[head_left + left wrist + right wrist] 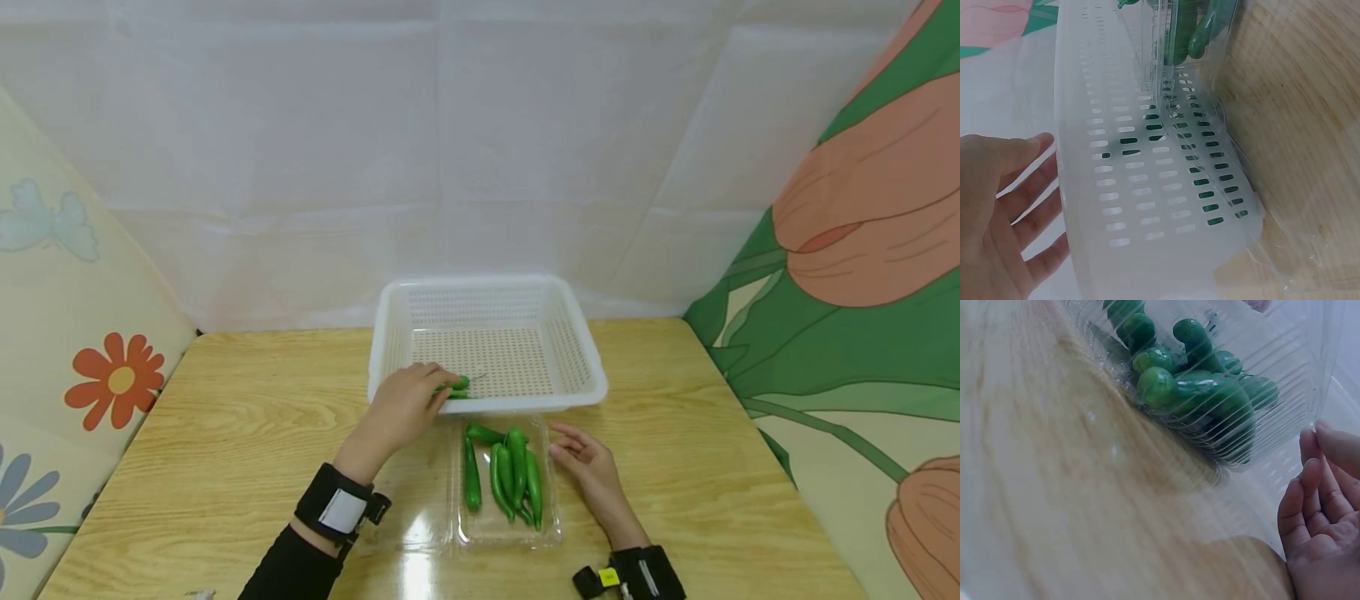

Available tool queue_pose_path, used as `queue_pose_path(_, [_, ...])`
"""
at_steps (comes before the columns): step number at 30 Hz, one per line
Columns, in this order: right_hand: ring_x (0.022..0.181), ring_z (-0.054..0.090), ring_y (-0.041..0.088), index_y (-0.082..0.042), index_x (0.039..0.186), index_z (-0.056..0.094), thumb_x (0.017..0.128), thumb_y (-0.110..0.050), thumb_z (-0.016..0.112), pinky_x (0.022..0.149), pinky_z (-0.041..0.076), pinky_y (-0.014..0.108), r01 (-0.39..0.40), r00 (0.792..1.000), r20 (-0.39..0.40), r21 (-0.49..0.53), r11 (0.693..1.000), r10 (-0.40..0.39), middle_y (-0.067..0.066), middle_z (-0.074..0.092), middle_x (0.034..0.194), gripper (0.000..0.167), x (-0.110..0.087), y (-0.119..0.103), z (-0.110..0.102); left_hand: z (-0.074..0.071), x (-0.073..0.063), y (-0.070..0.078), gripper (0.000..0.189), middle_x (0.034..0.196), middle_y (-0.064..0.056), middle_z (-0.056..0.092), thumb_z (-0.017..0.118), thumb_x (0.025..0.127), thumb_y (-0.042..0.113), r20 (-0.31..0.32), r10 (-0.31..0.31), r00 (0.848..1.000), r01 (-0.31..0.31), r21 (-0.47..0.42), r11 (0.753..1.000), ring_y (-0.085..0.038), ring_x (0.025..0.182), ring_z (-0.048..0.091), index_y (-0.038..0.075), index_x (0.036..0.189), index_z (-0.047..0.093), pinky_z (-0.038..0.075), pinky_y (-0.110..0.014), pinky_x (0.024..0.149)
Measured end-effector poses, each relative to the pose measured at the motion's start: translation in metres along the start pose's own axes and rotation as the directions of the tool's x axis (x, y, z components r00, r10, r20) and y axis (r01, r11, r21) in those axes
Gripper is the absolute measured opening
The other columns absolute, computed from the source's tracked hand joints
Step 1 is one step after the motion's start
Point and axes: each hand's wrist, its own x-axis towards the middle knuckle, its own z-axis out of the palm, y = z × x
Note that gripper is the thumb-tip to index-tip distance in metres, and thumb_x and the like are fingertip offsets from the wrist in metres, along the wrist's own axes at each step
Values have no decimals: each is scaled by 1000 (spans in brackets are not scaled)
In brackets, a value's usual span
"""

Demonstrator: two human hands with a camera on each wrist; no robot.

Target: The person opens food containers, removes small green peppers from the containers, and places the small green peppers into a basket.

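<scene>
Two green chilli peppers [459, 382] lie at the left grip [405, 402], just inside the near wall of the white slotted basket [491, 292]. The left grip reaches over that wall; its fingertips are partly hidden, so whether it grips a pepper cannot be told. A larger batch of peppers [517, 462] lies in the clear plastic container [468, 533], between the two grips and on the near side of the basket. The right grip [590, 468] pinches the container's rim between thumb and forefinger. The clear lid [423, 508] lies opened flat on the wooden surface [247, 417], on the near side of the left grip.

Step in hand, as judged: transfer of peppers from container to basket, incomplete. The next move appears to call for full release inside the basket, then positioning the left grip over the container. The right grip should steady the container against sliding.
</scene>
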Motion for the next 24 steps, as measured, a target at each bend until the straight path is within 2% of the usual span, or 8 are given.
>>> queue_pose_path(4, [82, 64, 7, 11, 128, 57, 93, -2, 67, 76, 51, 18, -3, 1000, -1, -6, 1000, 3, -1, 67, 89, 39, 0, -1, 0, -1, 1, 1, 19, 107, 2, 70, 66, 96, 12, -46, 46, 998, -46, 11, 999, -17, 96, 66, 15, 113, 73, 54, -33, 83])
queue_pose_path(10, [82, 64, 7, 10, 129, 57, 93, -1, 66, 76, 51, 18, -8, 1000, 3, 1, 1000, 8, -1, 67, 90, 39, -1, -1, 0, -4, 0, 6, 19, 104, 2, 71, 67, 94, 6, -93, 143, 985, -143, 2, 990, -15, 92, 66, 15, 109, 73, 54, -31, 82])
queue_pose_path(15, [83, 64, 7, 10, 129, 56, 93, -2, 66, 76, 51, 18, -18, 1000, 1, 13, 1000, 18, -2, 67, 90, 39, -1, -1, 0, -5, -5, 10, 20, 108, 1, 71, 68, 93, 5, -91, 189, 978, -188, 13, 982, -17, 97, 67, 15, 109, 73, 54, -33, 87])
queue_pose_path(24, [83, 64, 8, 10, 129, 57, 94, -3, 66, 75, 52, 18, -17, 1000, 2, 10, 1000, 17, 0, 67, 90, 38, -1, -2, 1, -7, -11, 16, 14, 104, 3, 71, 71, 92, 14, -63, 272, 960, -270, 39, 962, -14, 93, 67, 16, 106, 74, 54, -32, 84])
